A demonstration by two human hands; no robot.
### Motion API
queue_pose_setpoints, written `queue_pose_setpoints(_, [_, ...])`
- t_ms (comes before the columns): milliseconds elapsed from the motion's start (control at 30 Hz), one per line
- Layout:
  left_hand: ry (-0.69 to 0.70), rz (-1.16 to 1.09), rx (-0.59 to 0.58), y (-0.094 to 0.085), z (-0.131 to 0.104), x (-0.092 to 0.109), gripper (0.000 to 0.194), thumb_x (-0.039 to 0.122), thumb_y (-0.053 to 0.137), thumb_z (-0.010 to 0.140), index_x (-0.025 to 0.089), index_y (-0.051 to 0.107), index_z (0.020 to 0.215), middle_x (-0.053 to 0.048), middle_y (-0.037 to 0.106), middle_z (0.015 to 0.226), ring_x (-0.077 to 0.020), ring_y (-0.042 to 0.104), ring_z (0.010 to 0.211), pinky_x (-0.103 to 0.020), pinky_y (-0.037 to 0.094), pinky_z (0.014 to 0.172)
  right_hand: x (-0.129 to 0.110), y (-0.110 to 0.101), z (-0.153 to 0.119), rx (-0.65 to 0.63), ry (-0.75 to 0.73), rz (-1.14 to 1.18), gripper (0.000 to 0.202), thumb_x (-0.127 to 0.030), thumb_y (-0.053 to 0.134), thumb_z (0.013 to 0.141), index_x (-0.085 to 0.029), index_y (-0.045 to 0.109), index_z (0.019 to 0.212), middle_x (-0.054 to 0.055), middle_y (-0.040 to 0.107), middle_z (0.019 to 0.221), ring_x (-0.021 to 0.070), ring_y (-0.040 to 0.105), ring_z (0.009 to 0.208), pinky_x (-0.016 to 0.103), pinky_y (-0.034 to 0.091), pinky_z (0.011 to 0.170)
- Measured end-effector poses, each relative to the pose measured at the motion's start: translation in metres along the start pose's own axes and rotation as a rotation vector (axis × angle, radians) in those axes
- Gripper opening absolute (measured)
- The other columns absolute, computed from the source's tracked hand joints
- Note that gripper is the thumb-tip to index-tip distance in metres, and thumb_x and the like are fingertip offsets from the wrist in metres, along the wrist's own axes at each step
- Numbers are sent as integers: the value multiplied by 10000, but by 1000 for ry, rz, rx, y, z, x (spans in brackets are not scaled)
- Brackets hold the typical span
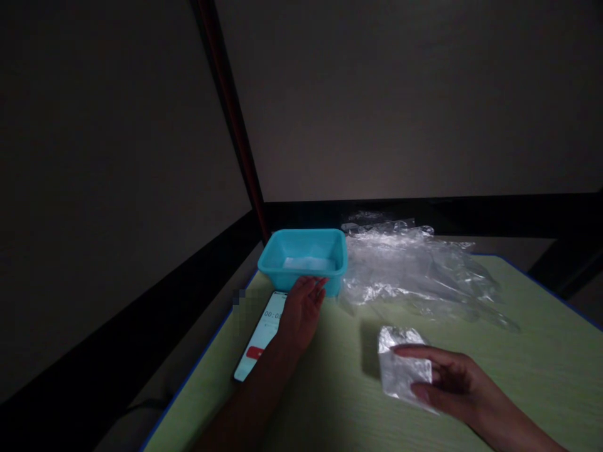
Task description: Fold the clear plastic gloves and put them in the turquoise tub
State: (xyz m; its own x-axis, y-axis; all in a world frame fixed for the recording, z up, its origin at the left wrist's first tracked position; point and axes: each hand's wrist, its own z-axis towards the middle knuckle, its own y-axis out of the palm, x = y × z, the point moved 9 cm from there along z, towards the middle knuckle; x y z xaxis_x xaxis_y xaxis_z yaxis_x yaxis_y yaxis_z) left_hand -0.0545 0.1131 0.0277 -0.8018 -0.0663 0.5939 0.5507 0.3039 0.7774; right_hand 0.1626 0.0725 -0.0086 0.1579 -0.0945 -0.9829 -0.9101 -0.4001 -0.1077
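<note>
The work seems to be part of the way along, as I judge it. 1 piece of clear plastic is already a small, flat, folded packet (398,370), and it is in the right hand (464,386), above the near part of the green table (348,408). On the floor of the blue plastic basin (279,274) lies something pale and flat (308,263); it may be more of such packets, but the light is too weak for me to tell what it is, or how many pieces there are. A loose, wrinkled heap of clear plastic bags (409,270) lies just beside the basin, on its right. These bags are not folded, so probably much is left; I cannot count them.

The right hand is closed narrowly on the packet: the thumb presses near the lower edge and the fingers lie across the upper part, so that the plastic is pinched between them. The left hand (304,311) is at the front wall of the basin, with the fingers loosely bent and half open. I see nothing held in it. The fingertips are near the rim, but whether they touch it I cannot tell. The left hand and forearm cover part of a smartphone (261,336), which lies on the table with a lit screen, showing a timer and a red button.
</note>
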Motion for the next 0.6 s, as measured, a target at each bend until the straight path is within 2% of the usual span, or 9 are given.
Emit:
queue_pose_setpoints(200, [60,11,94,-9,-3,-1,146,76,618,715,158,529,632,22,636,609,-96,620,594,-210,454,610,2,-1,-2,-32,-38,-54,342,-417,722,638,-315,704,965,-7,599,652,129,499,562,235,413,519])
queue_pose_setpoints(367, [95,30,135,-15,-6,-3,149,122,663,674,161,524,639,30,624,592,-87,600,565,-212,434,609,2,1,-2,-48,-29,-68,354,-420,722,639,-300,705,972,-2,598,647,129,493,539,244,410,501])
queue_pose_setpoints(600, [125,66,164,-19,-11,-5,185,169,677,595,172,506,666,49,606,578,-91,581,557,-216,403,587,-5,-1,-4,21,-29,-85,330,-442,733,608,-297,721,904,5,602,655,130,478,520,255,423,489])
